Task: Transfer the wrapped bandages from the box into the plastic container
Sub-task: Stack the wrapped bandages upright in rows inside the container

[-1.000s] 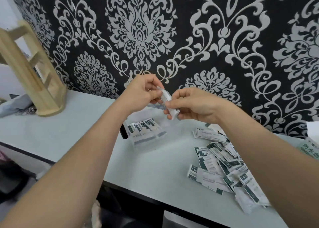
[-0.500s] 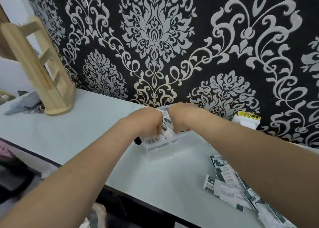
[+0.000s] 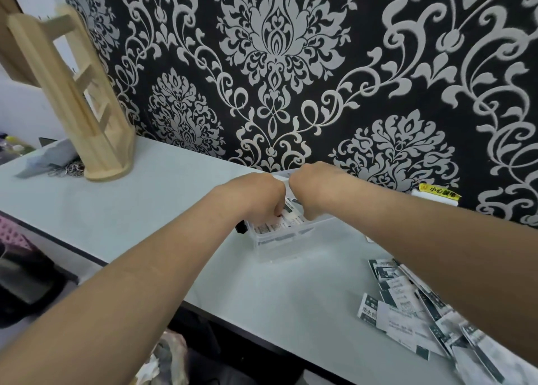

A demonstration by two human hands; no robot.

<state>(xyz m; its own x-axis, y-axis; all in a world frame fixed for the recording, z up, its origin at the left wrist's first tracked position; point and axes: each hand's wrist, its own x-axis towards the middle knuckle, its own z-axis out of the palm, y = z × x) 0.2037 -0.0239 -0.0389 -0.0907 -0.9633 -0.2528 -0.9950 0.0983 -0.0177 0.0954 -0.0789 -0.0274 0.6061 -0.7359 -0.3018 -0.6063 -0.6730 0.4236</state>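
A clear plastic container (image 3: 286, 246) stands on the pale table near the wall, with several wrapped bandages (image 3: 272, 228) standing in a row inside it. My left hand (image 3: 256, 198) and my right hand (image 3: 316, 191) are side by side over the container's opening. Their fingers curl down into it onto a wrapped bandage between them. The backs of the hands hide most of the fingertips. A loose pile of wrapped bandages (image 3: 407, 312) lies on the table at the right, partly under my right forearm.
A wooden rack (image 3: 87, 108) stands at the back left with a grey bag (image 3: 49, 159) beside it. A white box with a yellow label (image 3: 436, 195) sits against the patterned wall. A small black object (image 3: 241, 229) touches the container's left side. The table's dark front edge (image 3: 233, 323) runs diagonally.
Both hands carried a wrapped bandage from mid-air down into the container a second ago. They have stayed there with fingers tucked in since half a second ago.
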